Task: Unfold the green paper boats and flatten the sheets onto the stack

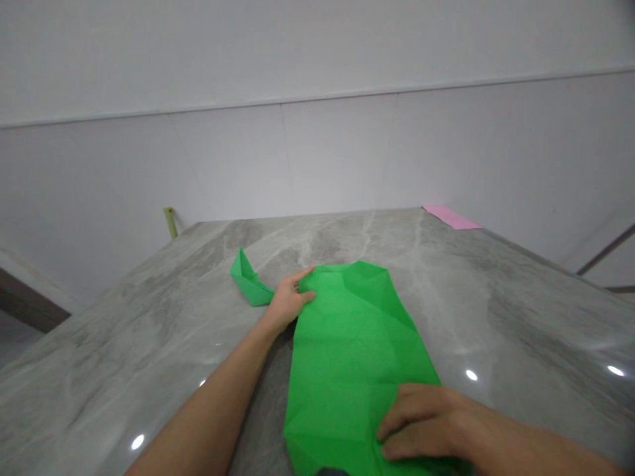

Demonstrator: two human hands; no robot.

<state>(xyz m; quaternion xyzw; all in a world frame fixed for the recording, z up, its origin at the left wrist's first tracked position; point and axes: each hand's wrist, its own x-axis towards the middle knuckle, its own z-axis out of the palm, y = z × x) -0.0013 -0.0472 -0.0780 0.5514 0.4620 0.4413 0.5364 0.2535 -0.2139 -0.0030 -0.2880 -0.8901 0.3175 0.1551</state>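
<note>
A large green sheet of paper (354, 344), marked with fold creases, lies in front of me with its far edge raised and bent. My left hand (290, 297) is closed on its far left corner, thumb on top and the other fingers partly behind the paper. Low on the sheet's right side is my right hand (421, 423), its fingers bent together with the thumb against the paper; the fingertips are partly hidden. Just left of my left hand stands a small green folded paper boat (251, 283).
The paper lies on a grey marbled tabletop (169, 324). A pink sheet of paper (452, 217) rests at the far right corner. A white wall (337, 152) rises behind the table. A yellow-green strip (170, 223) shows beyond the far left corner.
</note>
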